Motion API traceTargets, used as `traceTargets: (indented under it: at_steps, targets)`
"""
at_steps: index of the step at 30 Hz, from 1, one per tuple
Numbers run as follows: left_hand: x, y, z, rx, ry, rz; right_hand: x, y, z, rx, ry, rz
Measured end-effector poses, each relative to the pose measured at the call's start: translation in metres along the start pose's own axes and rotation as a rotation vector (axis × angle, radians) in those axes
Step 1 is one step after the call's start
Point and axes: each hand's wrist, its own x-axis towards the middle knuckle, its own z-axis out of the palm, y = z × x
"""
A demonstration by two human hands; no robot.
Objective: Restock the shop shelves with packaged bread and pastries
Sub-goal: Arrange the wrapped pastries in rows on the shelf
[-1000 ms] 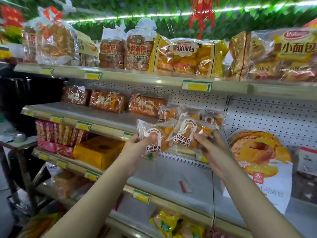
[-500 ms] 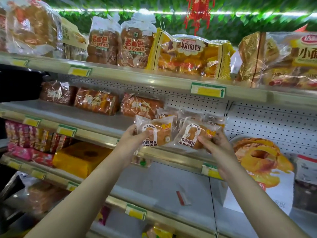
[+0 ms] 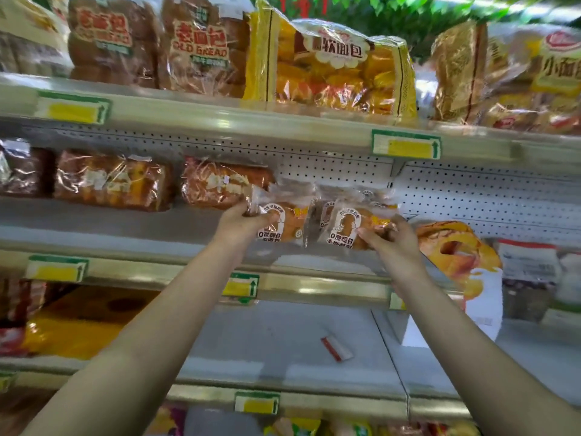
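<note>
Left grip [image 3: 242,223] curled round the left end of one bread packet [image 3: 284,223], thumb across its front. Right grip [image 3: 393,243] pinches the right end of a second packet [image 3: 347,226]. Packets lie side by side between the grips, over the middle shelf [image 3: 94,221]; whether they rest on it is unclear.

Two clear-wrapped bread packets, left packet [image 3: 284,226] and right packet [image 3: 345,225], golden bun behind a white arch label on each (print blurred), side by side, edges touching, upright over the middle shelf [image 3: 94,223].
</note>
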Motion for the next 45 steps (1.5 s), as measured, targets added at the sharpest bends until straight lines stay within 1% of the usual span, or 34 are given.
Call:
traceTargets:
  at_steps: [3,8,13,16,20,25,30,32,35,36,38,40,42,45]
  targets:
    - [0.018,-0.004,0.007,0.033,0.014,-0.019,0.008,-0.002,0.001,-0.048,0.044,-0.011]
    - [0.043,-0.01,0.017,0.023,0.033,-0.033,0.019,0.002,0.002,-0.109,0.086,-0.039]
    - [0.063,-0.015,0.022,0.096,0.043,-0.069,0.025,0.016,0.003,-0.184,0.127,-0.061]
    - [0.074,-0.02,0.024,0.142,0.053,-0.102,0.027,0.021,0.005,-0.229,0.131,-0.061]
    - [0.083,-0.023,0.027,0.143,0.084,-0.106,0.03,0.03,0.005,-0.288,0.135,-0.045]
    - [0.091,-0.027,0.032,0.179,0.08,-0.057,0.032,0.032,0.003,-0.287,0.16,-0.029]
    - [0.092,-0.03,0.033,0.199,0.05,-0.059,0.031,0.029,0.005,-0.289,0.146,-0.038]
    - [0.092,-0.029,0.029,0.193,0.036,-0.066,0.03,0.026,0.005,-0.239,0.142,-0.048]
    - [0.09,-0.026,0.022,0.174,0.004,-0.064,0.026,0.016,0.005,-0.07,0.161,-0.022]
    - [0.089,-0.023,0.019,0.178,0.002,-0.061,0.023,0.009,0.006,-0.02,0.155,-0.025]
    - [0.086,-0.019,0.011,0.173,0.004,-0.069,0.023,0.002,0.011,0.012,0.084,-0.037]
    - [0.083,-0.014,0.001,0.154,0.009,-0.094,0.025,-0.002,0.025,-0.015,-0.029,-0.027]
    - [0.079,-0.012,-0.006,0.187,-0.022,-0.083,0.031,-0.001,0.045,-0.061,-0.099,-0.016]
    - [0.073,-0.017,-0.014,0.27,-0.115,-0.031,0.038,0.001,0.074,-0.18,-0.115,-0.025]
